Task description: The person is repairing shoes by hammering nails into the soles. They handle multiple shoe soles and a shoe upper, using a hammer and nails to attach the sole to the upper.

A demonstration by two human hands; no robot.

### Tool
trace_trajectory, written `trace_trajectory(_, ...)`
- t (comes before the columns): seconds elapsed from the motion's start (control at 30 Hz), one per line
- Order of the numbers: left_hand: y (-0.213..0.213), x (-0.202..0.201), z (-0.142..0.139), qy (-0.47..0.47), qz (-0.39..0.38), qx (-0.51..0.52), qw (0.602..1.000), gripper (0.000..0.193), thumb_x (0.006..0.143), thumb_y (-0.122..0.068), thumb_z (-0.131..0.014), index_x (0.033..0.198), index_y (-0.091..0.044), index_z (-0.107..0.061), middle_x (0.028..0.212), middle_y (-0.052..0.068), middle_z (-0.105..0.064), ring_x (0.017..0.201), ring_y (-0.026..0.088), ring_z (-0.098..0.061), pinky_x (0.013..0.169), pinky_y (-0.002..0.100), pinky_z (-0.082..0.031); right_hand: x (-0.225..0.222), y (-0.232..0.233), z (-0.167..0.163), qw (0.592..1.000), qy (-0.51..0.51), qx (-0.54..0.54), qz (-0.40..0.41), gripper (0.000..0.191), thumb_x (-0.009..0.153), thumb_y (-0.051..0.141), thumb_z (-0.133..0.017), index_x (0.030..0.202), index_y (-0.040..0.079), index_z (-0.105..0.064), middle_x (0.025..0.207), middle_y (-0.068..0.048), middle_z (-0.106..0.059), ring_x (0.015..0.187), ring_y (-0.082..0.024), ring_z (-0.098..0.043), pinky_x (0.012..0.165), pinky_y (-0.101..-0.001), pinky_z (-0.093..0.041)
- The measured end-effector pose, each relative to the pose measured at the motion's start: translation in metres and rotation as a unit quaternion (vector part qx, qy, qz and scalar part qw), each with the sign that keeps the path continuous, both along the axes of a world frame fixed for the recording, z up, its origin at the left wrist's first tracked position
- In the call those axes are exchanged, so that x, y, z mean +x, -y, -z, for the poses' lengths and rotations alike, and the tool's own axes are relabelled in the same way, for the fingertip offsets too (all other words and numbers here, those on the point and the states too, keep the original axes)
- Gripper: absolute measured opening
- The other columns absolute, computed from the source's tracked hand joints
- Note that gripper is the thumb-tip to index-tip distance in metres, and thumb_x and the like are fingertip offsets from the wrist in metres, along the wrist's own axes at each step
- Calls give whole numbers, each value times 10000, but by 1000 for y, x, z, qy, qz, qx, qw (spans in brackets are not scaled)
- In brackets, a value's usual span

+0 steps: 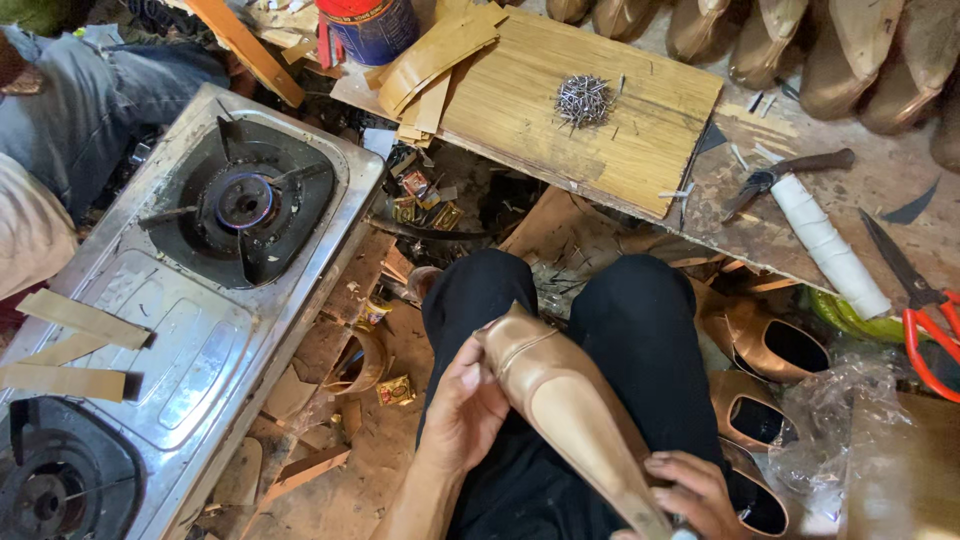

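Observation:
Over my lap, in black trousers, I hold a tan pointed shoe on its last [565, 405], sole side up and heel end away from me. My left hand [462, 405] grips the shoe near its heel end, thumb along the side. My right hand [692, 492] holds the toe end at the bottom edge of the view. Both hands are closed on the shoe.
A two-burner steel gas stove [200, 300] with tan strips on it lies at left. A wooden board [620, 130] ahead carries a pile of small nails [584, 99]. At right are a knife [785, 172], a white roll [828, 247], red-handled scissors [925, 315] and finished tan shoes [765, 345].

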State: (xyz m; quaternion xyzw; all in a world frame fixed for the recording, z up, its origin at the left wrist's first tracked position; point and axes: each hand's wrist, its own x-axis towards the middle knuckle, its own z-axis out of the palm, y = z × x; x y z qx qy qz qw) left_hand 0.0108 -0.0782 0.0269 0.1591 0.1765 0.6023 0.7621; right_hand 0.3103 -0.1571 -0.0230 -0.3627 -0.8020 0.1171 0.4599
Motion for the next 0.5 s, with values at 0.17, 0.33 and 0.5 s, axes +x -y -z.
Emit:
trace_trajectory(0.17, -4, 4, -6, -113, -12, 9, 993, 847, 851, -382, -783, 1537, -27, -436, 1371, 146, -574, 1210, 251, -586, 1061, 411, -462, 24, -2, 16, 990, 6, -123, 71, 519, 829, 403, -797, 1217, 119, -603, 1133, -158, -695, 1044, -262, -660, 917, -402, -545)
trace_trajectory(0.33, -15, 19, -17, -92, 18, 76, 993, 920, 747, -398, -867, 1484, -56, -436, 1479, 159, -543, 1361, 273, -581, 1182, 445, -435, 20, 7, 24, 890, 50, -419, 174, 491, 884, 357, -744, 1297, 128, -610, 1126, -167, -737, 984, -235, -670, 894, -382, -537)
trace_trajectory(0.5, -23, 31, -24, -156, 29, 46, 986, 769, 788, -223, -865, 1391, 73, -490, 1340, 238, -633, 1241, 318, -647, 1099, 490, -507, 24, 4, 14, 713, 69, -689, 110, 476, 939, 310, -691, 1377, 137, -616, 1119, -176, -780, 924, -208, -680, 870, -362, -529)
